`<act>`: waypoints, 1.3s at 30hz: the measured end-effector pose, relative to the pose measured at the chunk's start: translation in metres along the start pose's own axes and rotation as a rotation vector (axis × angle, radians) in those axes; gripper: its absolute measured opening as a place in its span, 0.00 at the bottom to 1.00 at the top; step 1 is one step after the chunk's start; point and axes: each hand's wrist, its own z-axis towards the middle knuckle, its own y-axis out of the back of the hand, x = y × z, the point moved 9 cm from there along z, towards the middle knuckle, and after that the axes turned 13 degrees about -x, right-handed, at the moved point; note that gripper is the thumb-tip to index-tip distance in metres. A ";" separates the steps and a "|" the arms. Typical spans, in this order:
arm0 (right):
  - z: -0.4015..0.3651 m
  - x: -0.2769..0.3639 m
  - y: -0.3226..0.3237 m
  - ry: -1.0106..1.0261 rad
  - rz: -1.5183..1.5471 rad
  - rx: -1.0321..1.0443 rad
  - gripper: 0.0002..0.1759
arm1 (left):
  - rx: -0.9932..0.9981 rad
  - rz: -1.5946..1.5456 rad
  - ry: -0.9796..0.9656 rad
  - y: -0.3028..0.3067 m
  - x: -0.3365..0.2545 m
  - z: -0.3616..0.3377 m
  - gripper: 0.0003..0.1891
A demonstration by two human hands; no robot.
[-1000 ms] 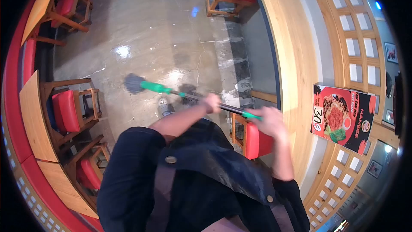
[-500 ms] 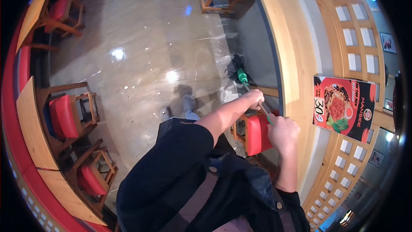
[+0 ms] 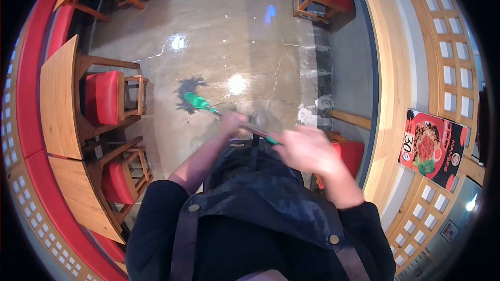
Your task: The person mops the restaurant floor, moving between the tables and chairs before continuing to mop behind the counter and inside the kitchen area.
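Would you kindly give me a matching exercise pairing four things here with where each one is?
Things: 1 mop head; 2 poster; 3 left hand; 4 red chair.
Places: a on the right-hand wall; b beside the wooden table; c on the glossy floor; d gripping the mop handle.
Pairs: 1-c, 2-a, 3-d, 4-b.

Bright indoor light glares off the floor point(image 3: 237, 83); fisheye edges curve, hands point(image 3: 307, 151) motion-blurred.
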 end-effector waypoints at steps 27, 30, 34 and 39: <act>-0.244 -0.142 -0.012 -0.751 -0.485 -0.115 0.08 | 0.379 -0.259 -0.577 -0.281 -0.328 0.017 0.05; -0.237 -0.105 -0.002 -0.719 -0.432 -0.061 0.09 | 0.383 -0.232 -0.616 -0.250 -0.315 -0.002 0.06; -0.241 -0.047 0.026 -0.584 -0.294 -0.046 0.16 | 0.357 -0.178 -0.492 -0.162 -0.295 -0.046 0.06; -0.194 0.012 -0.009 -0.370 -0.064 0.067 0.15 | 0.192 -0.109 -0.291 -0.062 -0.181 -0.114 0.10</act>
